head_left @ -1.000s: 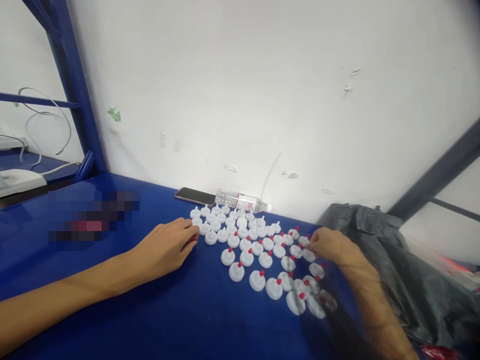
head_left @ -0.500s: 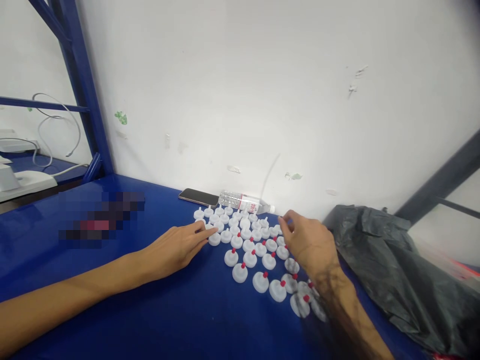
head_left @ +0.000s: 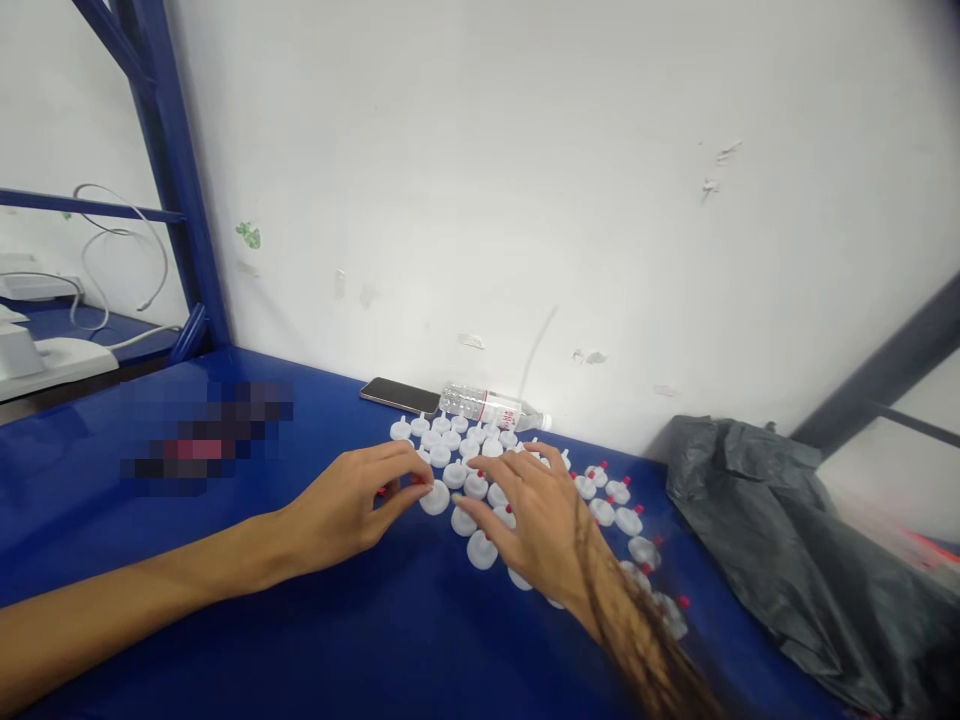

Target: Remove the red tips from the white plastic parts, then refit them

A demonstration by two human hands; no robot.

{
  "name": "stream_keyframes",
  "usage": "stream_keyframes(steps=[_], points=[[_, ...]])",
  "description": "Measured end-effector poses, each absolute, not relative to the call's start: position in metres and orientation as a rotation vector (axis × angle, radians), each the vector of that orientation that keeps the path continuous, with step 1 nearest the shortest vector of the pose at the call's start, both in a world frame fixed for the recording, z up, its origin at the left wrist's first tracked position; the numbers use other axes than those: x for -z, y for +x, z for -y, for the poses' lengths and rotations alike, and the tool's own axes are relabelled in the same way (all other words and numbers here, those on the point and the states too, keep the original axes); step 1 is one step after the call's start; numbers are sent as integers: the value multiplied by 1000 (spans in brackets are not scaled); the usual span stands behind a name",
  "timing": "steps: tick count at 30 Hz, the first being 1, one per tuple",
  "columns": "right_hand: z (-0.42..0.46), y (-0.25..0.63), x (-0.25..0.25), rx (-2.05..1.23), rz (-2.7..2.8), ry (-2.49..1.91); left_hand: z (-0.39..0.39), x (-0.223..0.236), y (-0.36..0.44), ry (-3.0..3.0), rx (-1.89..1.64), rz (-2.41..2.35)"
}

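My left hand (head_left: 371, 500) is closed in a pinch, thumb and forefinger meeting at the edge of a white round spout cap (head_left: 434, 498). A bit of red shows between those fingers, too small to identify. Over the middle of the group of caps, my right hand (head_left: 529, 510) is spread with fingers apart, hiding several of them. Plain white spout caps (head_left: 401, 430) stand spout-up at the back. Red-tipped spout caps (head_left: 628, 520) are at the right, and another white cap (head_left: 482, 550) lies in front, near my right thumb.
Behind the caps, a clear plastic bottle (head_left: 495, 408) lies on its side beside a dark phone (head_left: 400, 394) on the blue tabletop (head_left: 315, 640). A crumpled black plastic bag (head_left: 757, 520) occupies the right side. A pixelated dark object (head_left: 206, 440) is at the left; a white wall rises behind.
My right hand has moved left over the middle caps and opened, uncovering red-tipped caps at the right. The cap at my left fingertips sits slightly nearer, and the left fingers are more curled.
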State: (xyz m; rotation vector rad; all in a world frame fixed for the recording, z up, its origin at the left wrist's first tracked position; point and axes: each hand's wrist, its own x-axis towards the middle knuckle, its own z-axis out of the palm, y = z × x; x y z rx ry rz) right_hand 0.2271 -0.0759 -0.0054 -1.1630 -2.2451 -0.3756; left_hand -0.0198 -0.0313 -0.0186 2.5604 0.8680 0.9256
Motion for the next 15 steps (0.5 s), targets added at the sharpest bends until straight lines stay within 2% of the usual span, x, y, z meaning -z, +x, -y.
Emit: stream_keyframes(steps=[3,8,15], points=[[79,221,12,312,2256,-1016,40,12,-17,2405,-1055,-840],[79,216,17,227,2270,-933,43,12,-14,2276,-1058,-849],[76,219,14,399,2204,-908,32,21,-17,2397,-1261,-786]])
